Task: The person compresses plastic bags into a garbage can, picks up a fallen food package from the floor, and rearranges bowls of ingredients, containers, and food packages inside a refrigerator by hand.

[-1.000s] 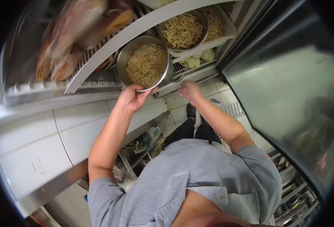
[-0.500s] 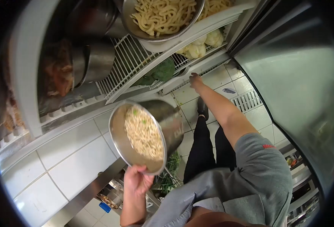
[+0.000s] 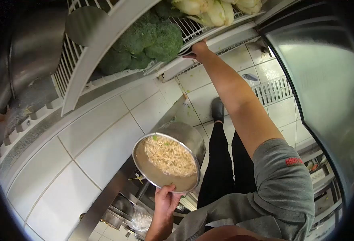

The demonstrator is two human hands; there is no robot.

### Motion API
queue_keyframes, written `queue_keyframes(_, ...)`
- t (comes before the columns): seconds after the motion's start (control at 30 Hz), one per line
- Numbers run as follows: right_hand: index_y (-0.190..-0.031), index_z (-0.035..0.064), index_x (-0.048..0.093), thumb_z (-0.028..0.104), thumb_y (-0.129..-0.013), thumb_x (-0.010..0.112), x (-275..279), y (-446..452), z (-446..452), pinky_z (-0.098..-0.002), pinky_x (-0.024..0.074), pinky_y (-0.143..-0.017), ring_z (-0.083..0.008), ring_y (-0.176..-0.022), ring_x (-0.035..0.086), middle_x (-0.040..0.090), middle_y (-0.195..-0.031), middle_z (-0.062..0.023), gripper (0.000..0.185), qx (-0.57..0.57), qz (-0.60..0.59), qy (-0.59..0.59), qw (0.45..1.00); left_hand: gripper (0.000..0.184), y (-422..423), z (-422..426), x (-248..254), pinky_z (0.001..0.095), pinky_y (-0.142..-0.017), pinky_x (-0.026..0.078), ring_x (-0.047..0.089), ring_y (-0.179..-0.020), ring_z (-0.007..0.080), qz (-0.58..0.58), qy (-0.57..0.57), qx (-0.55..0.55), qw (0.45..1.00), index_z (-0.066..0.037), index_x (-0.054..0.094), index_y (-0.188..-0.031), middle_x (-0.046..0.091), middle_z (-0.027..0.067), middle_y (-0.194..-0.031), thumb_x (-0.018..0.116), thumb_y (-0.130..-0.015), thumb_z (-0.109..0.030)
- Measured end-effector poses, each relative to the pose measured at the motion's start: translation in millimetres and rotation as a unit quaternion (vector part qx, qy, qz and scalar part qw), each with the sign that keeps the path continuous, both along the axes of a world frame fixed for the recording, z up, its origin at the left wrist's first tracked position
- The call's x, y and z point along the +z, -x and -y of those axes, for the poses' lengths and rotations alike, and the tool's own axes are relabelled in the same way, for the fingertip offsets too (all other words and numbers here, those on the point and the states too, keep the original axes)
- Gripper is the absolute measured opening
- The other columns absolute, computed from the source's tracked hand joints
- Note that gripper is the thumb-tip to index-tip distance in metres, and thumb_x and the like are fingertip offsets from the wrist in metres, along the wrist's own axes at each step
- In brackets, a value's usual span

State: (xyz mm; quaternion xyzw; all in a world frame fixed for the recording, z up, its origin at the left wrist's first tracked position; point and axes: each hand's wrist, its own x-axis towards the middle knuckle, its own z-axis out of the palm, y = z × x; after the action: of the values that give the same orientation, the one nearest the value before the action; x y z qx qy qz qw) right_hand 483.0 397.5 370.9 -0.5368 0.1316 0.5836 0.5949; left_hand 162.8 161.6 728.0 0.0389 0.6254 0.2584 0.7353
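Head view, clock set on mid-frame: gripping rim of steel pot w/ L hand, thumb over edge, clamped firm at approx. 6 o'clock; can't tell how fingers sit underneath; tilting pot, mouth toward camera & 7 o'clock, base toward 1 or 2; carrying pale strands w/ a few green bits inside, heaped toward upper & R side of pot.

Reaching R hand out to approx. 12:30, by low fridge edge; can't tell whether clamped on it or just touching, fingertips partly hidden; keeping R hand well apart from pot, near broccoli at 11:30 & below pale veg heads at 1, both on wire shelves.

Around these: can see big metal container at 10, partly cut by dark frame edge; curved white shelf edge at 10:30 or so; white tiles at 8; clear plastic bag btwn 6 & 7, beyond L wrist; shiny door at 2:30, w/ floor grate just beside it; dark shoe at 2, close to centre; black trousers at 5; grey sleeve w/ red lettering at 4.
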Motion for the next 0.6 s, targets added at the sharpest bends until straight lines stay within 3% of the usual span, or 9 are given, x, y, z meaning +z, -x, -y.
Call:
queue_keyframes(0.1,-0.131,0.0256,0.025,0.019,-0.095,0.05,-4.0,1.9,15.2,-0.0463,0.0619,-0.06,-0.0334,-0.081,0.069,0.061,-0.115,-0.0134,0.045,-0.006,-0.017,-0.022,1.0,0.058,10.5,0.7,-27.6,0.0546,-0.092,0.052,0.053,-0.118,0.0397,0.002,0.008,-0.005,1.0,0.001,0.031,-0.137,0.047,0.0215,-0.132,0.045,-0.081,0.005)
queue_keyframes(0.17,-0.145,0.0348,-0.005,0.013,-0.091,0.054,5.8,8.2,43.1,-0.0464,0.061,-0.055,-0.0354,-0.082,0.068,0.051,-0.13,-0.0148,0.083,-0.006,0.015,-0.008,1.0,0.057,10.9,-3.0,-43.3,0.0521,-0.088,0.055,0.056,-0.115,0.0386,0.009,0.013,-0.012,1.0,0.001,0.032,-0.136,0.048,0.0216,-0.13,0.045,-0.081,0.006)
queue_keyframes(0.2,-0.146,0.0344,-0.009,0.011,-0.09,0.055,9.8,8.9,59.6,-0.0489,0.0608,-0.06,-0.0363,-0.085,0.067,0.05,-0.13,-0.0155,0.088,-0.006,0.017,0.004,1.0,0.057,13.2,-6.5,-51.4,0.0486,-0.082,0.058,0.06,-0.109,0.0375,0.033,0.023,-0.015,0.999,0.001,0.032,-0.136,0.049,0.0221,-0.129,0.046,-0.081,0.006)
queue_keyframes(0.3,-0.146,0.0303,0.004,0.012,-0.09,0.056,-2.3,13.0,122.0,-0.0517,0.0598,-0.065,-0.0355,-0.093,0.066,0.051,-0.129,-0.0159,0.079,-0.018,0.017,-0.019,1.0,0.056,5.9,-15.7,-75.8,0.0447,-0.077,0.061,0.063,-0.102,0.0361,0.012,0.016,-0.044,0.999,0.001,0.032,-0.135,0.051,0.0224,-0.126,0.047,-0.081,0.005)
queue_keyframes(0.33,-0.146,0.0287,0.009,0.012,-0.09,0.056,-3.4,11.4,145.9,-0.0523,0.0595,-0.066,-0.0351,-0.095,0.065,0.051,-0.129,-0.0158,0.075,-0.002,0.023,-0.024,0.999,0.057,6.6,-18.3,-89.7,0.0472,-0.081,0.059,0.061,-0.106,0.0352,0.018,0.001,-0.07,0.997,-0.001,0.034,-0.135,0.051,0.0197,-0.127,0.048,-0.081,0.005)
queue_keyframes(0.4,-0.133,0.0104,0.043,0.021,-0.093,0.055,21.5,6.5,190.0,-0.0479,0.0585,-0.072,-0.0303,-0.097,0.066,0.057,-0.124,-0.0124,0.043,0.008,-0.006,0.016,1.0,0.057,-1.3,-26.7,-116.8,0.0487,-0.084,0.057,0.059,-0.109,0.0345,0.019,0.007,-0.075,0.997,-0.003,0.035,-0.135,0.05,0.0182,-0.128,0.049,-0.08,0.005)
queue_keyframes(0.53,-0.131,0.0087,0.045,0.029,-0.094,0.055,31.8,13.9,296.7,-0.0514,0.0532,-0.085,-0.0292,-0.109,0.06,0.056,-0.125,-0.0122,0.043,-0.079,-0.066,-0.018,0.995,0.055,-13.1,-51.3,-193.3,0.0494,-0.091,0.053,0.055,-0.115,0.0336,0.026,0.041,-0.072,0.996,-0.005,0.039,-0.132,0.05,0.0157,-0.129,0.048,-0.08,0.006)
queue_keyframes(0.6,-0.131,0.007,0.045,0.029,-0.096,0.051,57.2,17.0,344.8,-0.0476,0.0533,-0.085,-0.0282,-0.108,0.06,0.057,-0.123,-0.0127,0.042,-0.084,-0.058,0.074,0.992,0.049,-40.6,-73.1,-223.0,0.0428,-0.088,0.055,0.058,-0.11,0.0331,0.017,0.062,-0.081,0.995,0.001,0.039,-0.129,0.052,0.0173,-0.126,0.046,-0.081,0.004)
